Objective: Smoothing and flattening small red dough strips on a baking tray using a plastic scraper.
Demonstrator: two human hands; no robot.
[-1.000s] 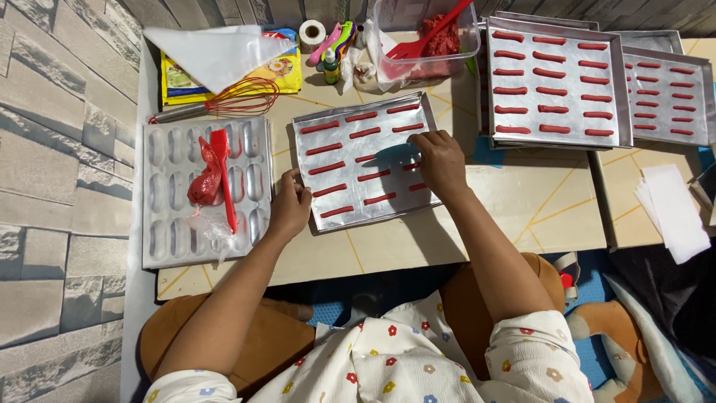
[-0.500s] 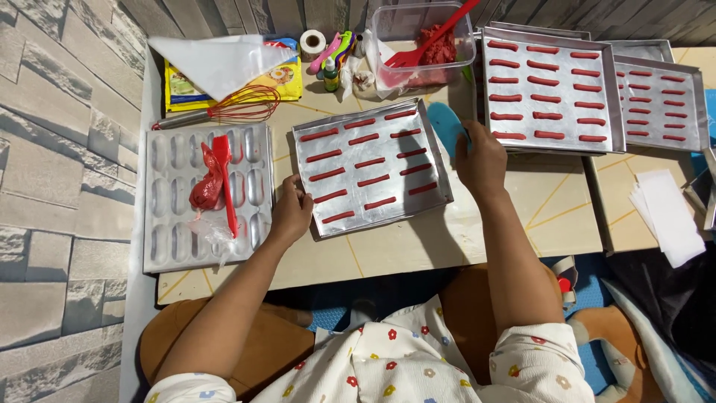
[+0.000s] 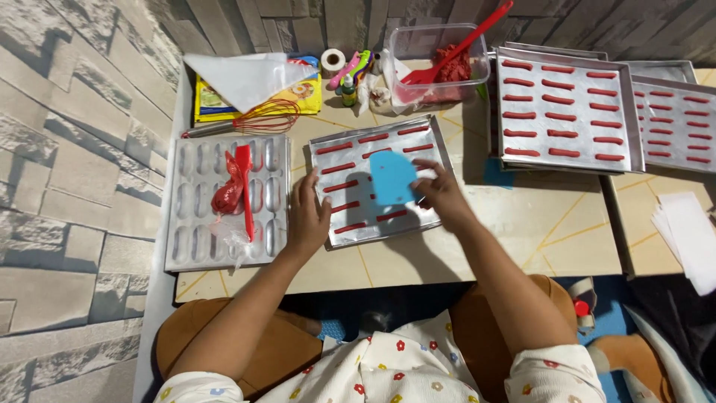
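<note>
A metal baking tray with several piped red dough strips lies on the low table in front of me. My left hand rests on the tray's left edge with its fingers spread, holding it down. My right hand grips a flat blue plastic scraper and holds it over the middle of the tray, above the strips.
To the left sits a moulded pan with a red piping bag and red spatula. Behind stand a clear tub of red dough, a whisk and small bottles. Two more filled trays lie at right, with white paper.
My right hand went to the right past the tray's edge, then came back over the tray holding the blue scraper. My left hand stayed on the tray's left edge.
</note>
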